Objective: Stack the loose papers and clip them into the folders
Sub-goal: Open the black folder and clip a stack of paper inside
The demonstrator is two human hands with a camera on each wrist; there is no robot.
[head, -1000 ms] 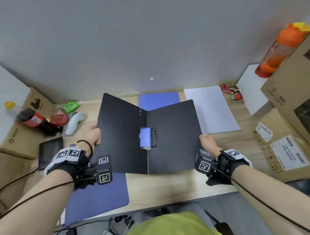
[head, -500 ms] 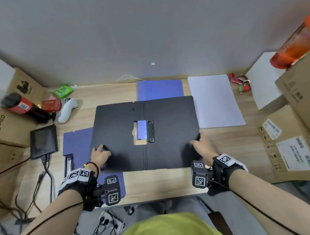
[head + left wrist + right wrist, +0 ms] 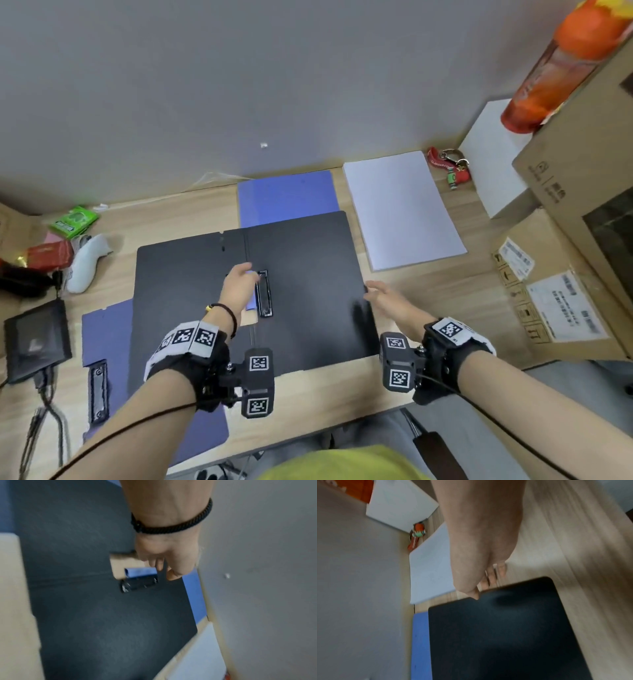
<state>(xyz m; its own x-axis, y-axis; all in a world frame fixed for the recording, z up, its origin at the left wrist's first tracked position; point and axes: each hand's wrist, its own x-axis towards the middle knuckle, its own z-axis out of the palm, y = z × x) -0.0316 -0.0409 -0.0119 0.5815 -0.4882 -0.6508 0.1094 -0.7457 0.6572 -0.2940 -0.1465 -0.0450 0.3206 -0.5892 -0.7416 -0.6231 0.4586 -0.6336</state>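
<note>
Our left hand (image 3: 239,286) curls at the stiff spring clip (image 3: 263,296), grip unclear, while our loosely open right hand (image 3: 385,294) edges the light, floppy black folder (image 3: 308,274).

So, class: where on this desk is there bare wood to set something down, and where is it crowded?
Bare wood shows between the black folder and the cardboard boxes on the right, below the paper stack, and along the desk's near edge. The left end is crowded: white controller, green packet, small screen.
</note>
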